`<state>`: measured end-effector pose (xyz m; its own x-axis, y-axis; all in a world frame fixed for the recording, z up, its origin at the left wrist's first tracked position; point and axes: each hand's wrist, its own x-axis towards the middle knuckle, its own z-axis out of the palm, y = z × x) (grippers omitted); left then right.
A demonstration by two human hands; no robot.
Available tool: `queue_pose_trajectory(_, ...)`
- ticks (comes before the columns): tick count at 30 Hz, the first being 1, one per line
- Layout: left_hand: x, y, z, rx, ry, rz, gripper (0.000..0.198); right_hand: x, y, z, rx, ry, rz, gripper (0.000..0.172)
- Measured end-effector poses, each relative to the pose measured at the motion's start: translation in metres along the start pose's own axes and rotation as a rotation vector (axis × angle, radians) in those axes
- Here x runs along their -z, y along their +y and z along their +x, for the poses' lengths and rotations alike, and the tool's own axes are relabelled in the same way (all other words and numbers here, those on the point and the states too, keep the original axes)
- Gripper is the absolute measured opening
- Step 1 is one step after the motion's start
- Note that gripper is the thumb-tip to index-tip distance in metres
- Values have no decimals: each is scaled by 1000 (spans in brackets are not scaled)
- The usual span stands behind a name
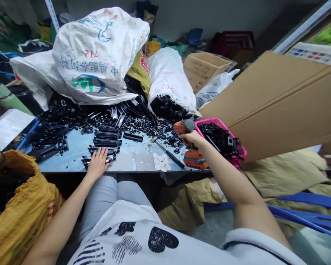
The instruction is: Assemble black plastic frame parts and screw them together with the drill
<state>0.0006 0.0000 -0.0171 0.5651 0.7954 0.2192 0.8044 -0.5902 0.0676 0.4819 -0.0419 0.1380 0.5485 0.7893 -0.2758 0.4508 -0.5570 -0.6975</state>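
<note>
My left hand [97,163] lies flat with fingers spread on the nearest of a row of long black plastic parts [106,141] stacked on the table [132,160]. My right hand [194,139] is wrapped round the grip of an orange cordless drill [188,141], whose battery base [195,160] stands at the table's front right edge. The drill's nose points left toward loose black pieces. A pink basket [224,140] full of black parts sits just right of the drill.
Heaps of small black parts [71,121] cover the back of the table. White discs [162,162] and a black rod [169,152] lie near the front. White sacks [99,55], a cardboard sheet [281,103] and a yellow sack [19,213] surround the table.
</note>
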Motion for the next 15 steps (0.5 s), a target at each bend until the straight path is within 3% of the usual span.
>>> queue_pose_trajectory(5, 1, 0, 0, -11, 12, 35, 66, 12, 18, 29, -184, 39, 10, 36)
queue_pose_trajectory(10, 1, 0, 1, -21, 8, 60, 67, 23, 25, 27, -96, 67, -163, 52)
queue_pose_trajectory(12, 2, 1, 1, -15, 6, 57, 68, 29, 20, 10, -54, 199, -314, 60)
queue_pose_trajectory(15, 3, 3, 1, -8, -8, 65, 67, 34, 1, -31, 154, 584, -358, 65)
